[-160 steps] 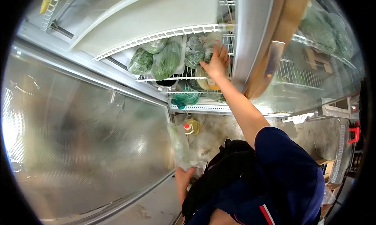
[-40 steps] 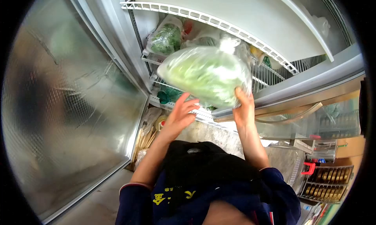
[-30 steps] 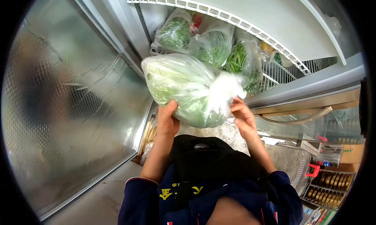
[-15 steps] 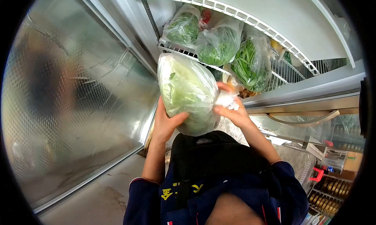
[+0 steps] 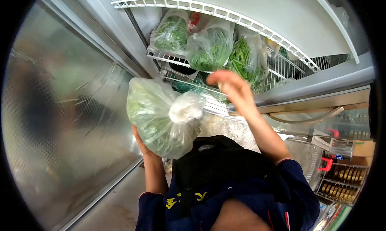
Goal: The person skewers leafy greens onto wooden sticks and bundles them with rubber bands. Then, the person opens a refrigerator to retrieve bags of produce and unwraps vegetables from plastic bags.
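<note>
A clear plastic bag of pale green leafy vegetable (image 5: 155, 114) hangs in front of my body, its white bunched neck turned up and to the right. My left hand (image 5: 142, 143) supports the bag from below and behind on its left side; most of its fingers are hidden. My right hand (image 5: 235, 88) is off the bag, in front of the fridge shelf. Its fingers are extended and slightly curled, a little blurred, with nothing visible in them. Just beyond it lies a bag of long green stems (image 5: 245, 62).
On the wire shelf (image 5: 177, 60) sit more bags of greens (image 5: 211, 48), with another rack lower down. The foil-like silver door panel (image 5: 72, 110) stands at my left. A curved door handle (image 5: 305, 117) and racks of small items (image 5: 343, 180) are on the right.
My right hand has let go of the bag's neck and moved up toward the shelf. The bag has shifted left and down in my left hand, its knot now facing me.
</note>
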